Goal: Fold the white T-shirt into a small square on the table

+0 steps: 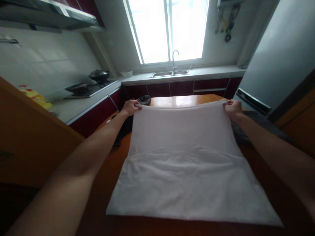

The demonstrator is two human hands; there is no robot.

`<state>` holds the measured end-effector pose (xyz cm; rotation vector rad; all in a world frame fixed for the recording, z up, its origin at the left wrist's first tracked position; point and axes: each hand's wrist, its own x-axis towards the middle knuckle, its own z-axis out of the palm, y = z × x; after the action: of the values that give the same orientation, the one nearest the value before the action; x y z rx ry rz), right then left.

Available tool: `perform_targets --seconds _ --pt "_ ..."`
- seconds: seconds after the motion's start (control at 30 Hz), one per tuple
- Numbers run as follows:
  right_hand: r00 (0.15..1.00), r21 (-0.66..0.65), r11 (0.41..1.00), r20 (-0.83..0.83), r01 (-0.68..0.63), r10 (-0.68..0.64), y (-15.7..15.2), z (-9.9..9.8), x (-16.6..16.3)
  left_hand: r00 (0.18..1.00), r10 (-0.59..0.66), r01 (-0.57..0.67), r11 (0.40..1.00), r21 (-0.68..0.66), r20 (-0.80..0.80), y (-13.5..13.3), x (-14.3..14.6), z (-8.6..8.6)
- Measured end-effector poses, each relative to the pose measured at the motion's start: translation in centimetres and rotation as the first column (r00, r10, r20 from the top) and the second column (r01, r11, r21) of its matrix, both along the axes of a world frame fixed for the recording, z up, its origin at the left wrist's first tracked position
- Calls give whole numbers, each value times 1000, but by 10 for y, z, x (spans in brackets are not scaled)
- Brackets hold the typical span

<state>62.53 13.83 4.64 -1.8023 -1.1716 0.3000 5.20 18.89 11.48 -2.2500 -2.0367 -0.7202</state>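
Observation:
A white shirt (182, 186) lies spread over the wooden table, its near part wrinkled and flat. Its far edge is stretched taut between both hands and looks raised a little. My left hand (131, 107) pinches the far left corner, fingers closed on the cloth. At the far right corner, my right hand (233, 108) grips the fabric in a closed fist. Two slanting edges cross the cloth about halfway along, with looser folds nearer to me. Dark cloth lies on the table by my left forearm, partly hidden by it.
The wooden table (182, 100) reaches toward a counter with a sink (169, 73) under the window. A dark item (144, 99) sits beyond my left hand. Grey cloth (261, 126) lies by my right forearm. Pans (98, 75) stand on the stove at left; a fridge (278, 55) stands right.

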Motion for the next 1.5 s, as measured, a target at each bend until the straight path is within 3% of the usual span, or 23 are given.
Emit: perform_targets --seconds 0.13,0.3,0.43,0.63,0.77,0.83,0.93,1.03,1.13,1.2,1.3,1.5 --pt "993 -72 997 114 -16 24 43 -13 -4 991 45 -55 996 -75 -128 36 18 -39" --pt "911 -213 977 406 20 70 56 -22 -17 966 98 -108 994 -33 -238 39 24 -71" --pt "815 -236 968 575 88 67 57 -25 -21 966 140 -142 990 9 -215 31 19 -76" --pt "780 -284 951 620 126 82 58 -29 -20 976 188 -180 980 83 -109 28 22 -68" --pt "755 -263 953 652 149 62 42 -27 -31 977 190 -182 980 85 -97 21 31 -66" --pt "736 -220 973 670 71 97 23 -25 -38 985 144 -127 980 155 -98 7 35 -68" --pt "695 -186 957 657 -224 291 -23 -22 -42 994 -58 74 980 183 -89 -34 37 -76" --pt "611 -219 830 585 -514 533 -82 -26 -39 949 -314 314 948 50 -14 -96 35 -86" --pt "557 -338 707 444 -621 702 -134 -35 -32 888 -446 457 880 -127 109 -161 35 -94" --pt "551 -389 658 361 -644 753 -158 -41 -28 867 -468 495 843 -208 169 -194 36 -98" --pt "595 -402 649 268 -646 758 -176 -43 -27 867 -465 497 821 -282 177 -220 34 -100" --pt "551 -422 523 65 -740 832 -192 -26 -37 932 -361 351 877 -328 33 -210 32 -94"
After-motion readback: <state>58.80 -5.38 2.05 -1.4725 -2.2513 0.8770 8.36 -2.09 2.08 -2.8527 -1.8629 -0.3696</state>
